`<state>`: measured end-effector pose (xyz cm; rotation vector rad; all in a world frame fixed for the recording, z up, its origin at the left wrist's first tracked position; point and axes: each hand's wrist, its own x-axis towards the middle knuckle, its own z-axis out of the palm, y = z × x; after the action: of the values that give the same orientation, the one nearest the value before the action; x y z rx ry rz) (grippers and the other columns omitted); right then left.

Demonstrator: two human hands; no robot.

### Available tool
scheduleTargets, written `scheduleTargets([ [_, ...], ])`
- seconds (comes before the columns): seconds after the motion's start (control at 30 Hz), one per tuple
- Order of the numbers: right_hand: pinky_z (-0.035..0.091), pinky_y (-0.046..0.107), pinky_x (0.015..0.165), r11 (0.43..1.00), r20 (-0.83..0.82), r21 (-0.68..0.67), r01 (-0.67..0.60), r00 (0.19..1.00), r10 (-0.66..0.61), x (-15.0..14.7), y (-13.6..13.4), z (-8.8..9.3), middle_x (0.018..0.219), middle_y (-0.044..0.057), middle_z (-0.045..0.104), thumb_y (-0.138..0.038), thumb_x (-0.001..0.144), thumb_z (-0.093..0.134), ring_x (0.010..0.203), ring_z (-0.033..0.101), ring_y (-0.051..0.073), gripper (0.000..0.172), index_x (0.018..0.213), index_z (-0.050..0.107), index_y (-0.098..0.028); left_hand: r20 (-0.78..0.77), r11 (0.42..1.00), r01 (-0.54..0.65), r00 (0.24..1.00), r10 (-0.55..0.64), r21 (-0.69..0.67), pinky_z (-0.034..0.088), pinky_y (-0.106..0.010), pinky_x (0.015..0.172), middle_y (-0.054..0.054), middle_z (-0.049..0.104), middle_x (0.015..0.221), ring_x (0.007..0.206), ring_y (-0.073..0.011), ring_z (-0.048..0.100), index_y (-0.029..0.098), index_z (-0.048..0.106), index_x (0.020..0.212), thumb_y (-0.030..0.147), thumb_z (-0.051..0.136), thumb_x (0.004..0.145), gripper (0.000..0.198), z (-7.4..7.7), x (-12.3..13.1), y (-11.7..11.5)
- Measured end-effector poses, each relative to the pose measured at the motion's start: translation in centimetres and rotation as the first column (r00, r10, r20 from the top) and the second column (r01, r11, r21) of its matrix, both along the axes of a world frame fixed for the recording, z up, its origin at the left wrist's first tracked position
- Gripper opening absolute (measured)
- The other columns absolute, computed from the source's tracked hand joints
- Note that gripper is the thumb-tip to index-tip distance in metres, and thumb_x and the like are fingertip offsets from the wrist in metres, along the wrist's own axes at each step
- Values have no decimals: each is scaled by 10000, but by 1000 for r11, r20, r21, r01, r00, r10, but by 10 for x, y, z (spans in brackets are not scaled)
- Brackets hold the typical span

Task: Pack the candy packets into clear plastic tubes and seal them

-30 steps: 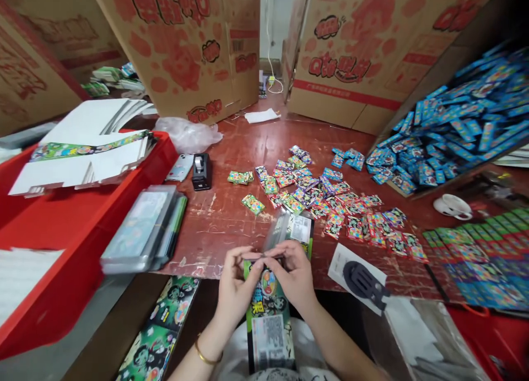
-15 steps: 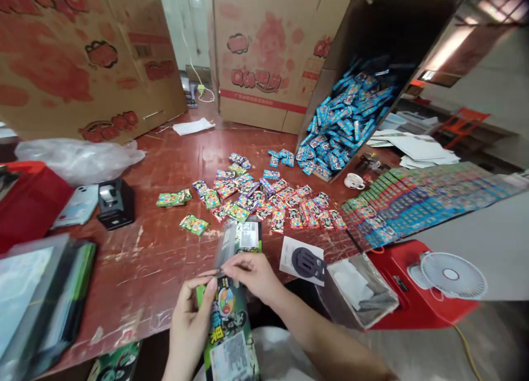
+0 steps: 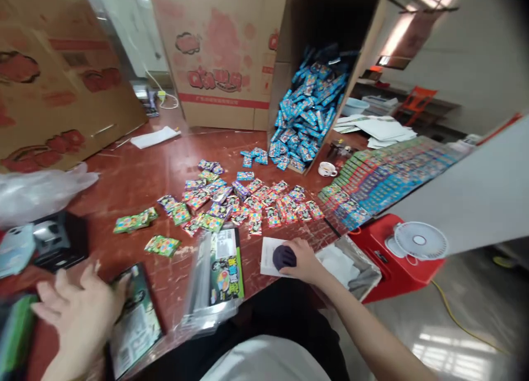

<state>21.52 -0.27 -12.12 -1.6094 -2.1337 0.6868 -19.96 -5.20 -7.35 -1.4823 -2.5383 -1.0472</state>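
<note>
Table (image 3: 132,169): dark red, pale scuffs toward near edge. Left pack (image 3: 136,331), near left corner: black-green, whitish label panel. Middle pack (image 3: 227,271), near edge: black, green border, yellow-green lettering, multicoloured round motif. Round piece (image 3: 283,257), near edge, farther right: dark purplish, on white card (image 3: 266,257). Mixed sachets (image 3: 255,203), mid-table: red, purple, green, blue, multicoloured motifs. Carton (image 3: 223,56), far edge: brown, red print, red band. Packet rows (image 3: 384,172), right edge: green, red, purple, blue bands.

On our table (image 3: 124,177) we see a sachet heap (image 3: 223,210): left of it, the tape dispenser (image 3: 61,240); behind it to the right, a carton (image 3: 283,67) with packets (image 3: 308,116) inside; before it, a pack (image 3: 225,276); right of it, a cup (image 3: 326,170).
</note>
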Motion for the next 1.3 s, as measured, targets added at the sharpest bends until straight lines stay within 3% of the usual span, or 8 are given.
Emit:
scheduleTargets([
  [0.1,441,401,862,999,-53,-14,-47,998,46,9,1,-4,1035,81,579,-261,562,791,966,547,257,595,1116,580,-207,-301,922,386,882,-363,19,126,-646,1067,-146,401,1403,1369,-413,180,197,505,1146,389,548,806,393,-8,73,15],
  [0.23,461,350,842,992,-148,105,74,987,-58,43,16,-4,1037,83,574,-254,630,719,935,572,223,575,1179,558,-193,-30,352,921,352,-936,-168,240,-478,1095,-125,440,1393,1330,-277,333,223,463,1255,365,518,864,420,-22,181,49],
  [0.3,459,385,843,968,-135,171,185,977,-163,69,28,-9,987,90,581,-270,605,724,919,569,249,547,1130,602,-180,84,274,942,294,-952,-192,304,-457,1055,-134,460,1366,1282,-290,389,219,440,1291,431,648,763,606,-31,214,68],
  [0.4,424,476,865,941,-102,202,269,962,-253,93,39,-19,986,120,588,-308,590,737,969,540,318,513,1074,638,-171,119,279,931,312,-943,-234,391,-462,939,-139,579,1185,1118,-340,510,185,506,1234,458,825,519,829,-39,235,89],
  [0.57,341,483,979,940,-184,305,155,978,-102,70,30,-11,1224,136,531,-369,715,701,1161,451,316,538,1211,555,-221,173,296,916,348,-921,-270,423,-377,828,-69,679,920,907,-269,613,192,614,1063,256,742,683,406,-38,237,100],
  [0.8,471,354,774,993,-415,-57,-100,907,68,26,26,8,855,52,684,-174,695,673,831,615,223,180,875,667,-174,285,287,933,342,-896,-217,442,-283,782,-44,714,925,842,-199,645,217,672,953,243,567,828,165,-2,222,86],
  [1.13,470,229,502,974,-586,-97,-202,803,108,26,15,43,731,26,677,-337,802,591,632,615,168,173,806,686,-193,438,467,881,452,-777,-82,347,-207,458,36,564,497,465,-121,502,191,636,624,413,507,855,345,33,193,44],
  [1.3,399,207,419,980,-603,-131,-147,797,39,21,6,56,541,-29,572,-375,817,572,467,522,123,209,719,626,-199,516,556,821,423,-745,130,461,-241,619,-22,681,806,704,-169,604,191,656,979,364,628,775,269,38,196,33],
])
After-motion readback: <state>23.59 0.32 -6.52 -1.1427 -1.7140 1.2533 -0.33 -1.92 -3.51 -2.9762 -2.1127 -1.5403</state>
